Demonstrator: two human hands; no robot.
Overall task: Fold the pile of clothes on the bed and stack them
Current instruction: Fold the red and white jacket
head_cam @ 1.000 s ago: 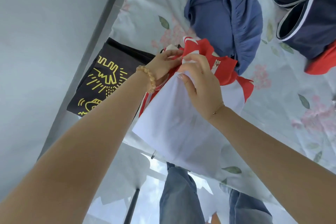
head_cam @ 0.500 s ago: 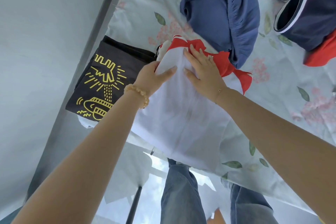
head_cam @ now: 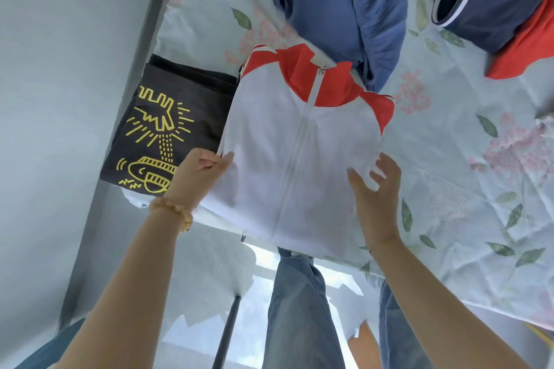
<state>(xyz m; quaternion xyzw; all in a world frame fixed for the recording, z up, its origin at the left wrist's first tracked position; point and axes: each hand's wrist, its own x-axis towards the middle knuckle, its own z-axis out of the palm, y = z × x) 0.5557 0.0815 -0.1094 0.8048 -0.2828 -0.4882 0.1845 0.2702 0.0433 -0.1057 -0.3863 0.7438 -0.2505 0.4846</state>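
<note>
Pinching the white-and-red jacket (head_cam: pixel 296 141) at its left edge mid-frame, the left hand (head_cam: pixel 199 172) grips cloth; the right hand (head_cam: pixel 374 189) hovers with spread fingers. No readable writing shows.

A single wide-angle head camera looks steeply down, close over the bed (head_cam: pixel 449 159) edge; its lens seemingly bends the wall (head_cam: pixel 60 99) at left, legs below.
</note>
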